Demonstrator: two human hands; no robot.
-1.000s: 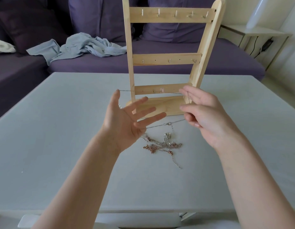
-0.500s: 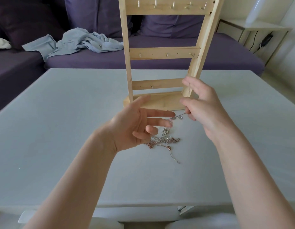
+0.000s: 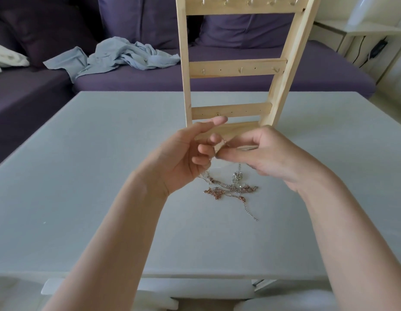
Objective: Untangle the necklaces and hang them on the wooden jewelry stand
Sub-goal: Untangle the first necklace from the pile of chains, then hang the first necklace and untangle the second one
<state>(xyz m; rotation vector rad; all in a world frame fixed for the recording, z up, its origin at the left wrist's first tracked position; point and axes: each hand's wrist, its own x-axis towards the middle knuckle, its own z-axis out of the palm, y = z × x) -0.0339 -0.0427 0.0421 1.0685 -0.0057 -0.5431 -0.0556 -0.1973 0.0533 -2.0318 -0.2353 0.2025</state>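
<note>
Although most of the tangled heap of silver and rose-gold chain necklaces [image 3: 231, 188] lies on the pale grey table [image 3: 82, 176] just below the hands, one fine silver strand [image 3: 224, 143] is lifted out of it and held between them. The left hand [image 3: 183, 158] is seen palm inward with the fingers curled; its thumb and forefinger are kept apart above, and whether its lower fingers pinch the strand cannot be told. The right hand [image 3: 269, 156] is closed with thumb against forefinger, a narrow grip apparently pinching the chain at its tip.

Such chains are judged very light, limp and slippery — they can be neither pushed nor stood up, only drawn. A thin link could be kinked or snapped if a knot is pulled hard, so the hold is best taken near a clasp or a free end, such as the extender tail [image 3: 250, 212] trailing toward the near side of the heap.

How many necklaces make up the heap cannot be counted, and the course of the lifted strand is lost behind the fingers. Beyond, the pale wooden ladder-shaped jewelry stand [image 3: 231, 112] is cut off at the top — its small hooks [image 3: 241, 70] are barely made out, and none is seen carrying a chain.
</note>
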